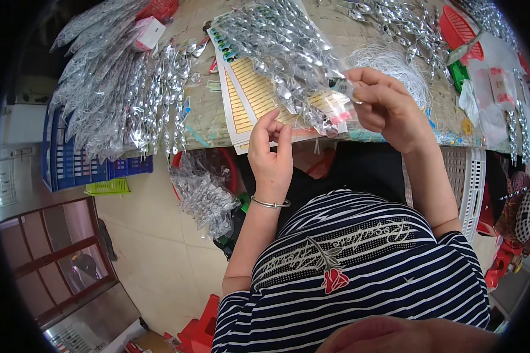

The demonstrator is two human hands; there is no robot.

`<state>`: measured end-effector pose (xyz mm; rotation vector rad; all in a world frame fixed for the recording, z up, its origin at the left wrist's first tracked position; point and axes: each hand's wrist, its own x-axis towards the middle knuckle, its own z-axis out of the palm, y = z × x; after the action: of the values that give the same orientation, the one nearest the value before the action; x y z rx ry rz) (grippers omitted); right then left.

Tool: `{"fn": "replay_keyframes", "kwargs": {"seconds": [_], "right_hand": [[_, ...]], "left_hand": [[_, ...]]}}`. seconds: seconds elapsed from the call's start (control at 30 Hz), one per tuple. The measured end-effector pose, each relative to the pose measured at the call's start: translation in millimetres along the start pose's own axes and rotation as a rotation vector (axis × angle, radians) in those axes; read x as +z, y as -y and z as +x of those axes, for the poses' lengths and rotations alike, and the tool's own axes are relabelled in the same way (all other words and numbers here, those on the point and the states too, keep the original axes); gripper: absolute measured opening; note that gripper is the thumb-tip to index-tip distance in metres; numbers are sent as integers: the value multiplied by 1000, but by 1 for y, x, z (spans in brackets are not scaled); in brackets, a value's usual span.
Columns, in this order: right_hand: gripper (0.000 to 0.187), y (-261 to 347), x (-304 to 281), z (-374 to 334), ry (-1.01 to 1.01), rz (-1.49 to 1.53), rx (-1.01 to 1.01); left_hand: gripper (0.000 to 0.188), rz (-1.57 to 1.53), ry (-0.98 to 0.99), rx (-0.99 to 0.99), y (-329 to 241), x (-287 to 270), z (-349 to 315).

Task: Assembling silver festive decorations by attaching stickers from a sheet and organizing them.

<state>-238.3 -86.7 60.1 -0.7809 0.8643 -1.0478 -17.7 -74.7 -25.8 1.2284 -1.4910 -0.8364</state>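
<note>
My right hand (388, 106) pinches the corner of a clear plastic bag (338, 76) between thumb and fingers. Silver twisted strips (288, 50) lie in a bundle in and around the clear plastic, stretching away to the upper left. Just below the bundle is my left hand (270, 159), its fingers loosely curled and apart with nothing visible in them. Under the bundle lie printed sheets (247, 97) with yellow label rows. Green oval stickers (222, 47) show along a sheet's left side.
Bagged silver strips (100, 88) are heaped at left above a blue crate (70, 167). White string (394, 67) lies coiled beyond my right hand. A red basket (460, 35) stands far right. Below the table's edge, more bagged strips (206, 194) hang over a red tub (232, 167).
</note>
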Motion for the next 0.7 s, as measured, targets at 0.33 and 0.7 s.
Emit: {"fn": "replay_keyframes", "kwargs": {"seconds": [0.33,0.7], "right_hand": [[30,-69,14,14,-64,-1225,-406],[35,-34,32,-11,20,-528,-33]], "left_hand": [[22,76,-20,131,-1,5,3],[27,-45,-40,5,6,4,-1]]}}
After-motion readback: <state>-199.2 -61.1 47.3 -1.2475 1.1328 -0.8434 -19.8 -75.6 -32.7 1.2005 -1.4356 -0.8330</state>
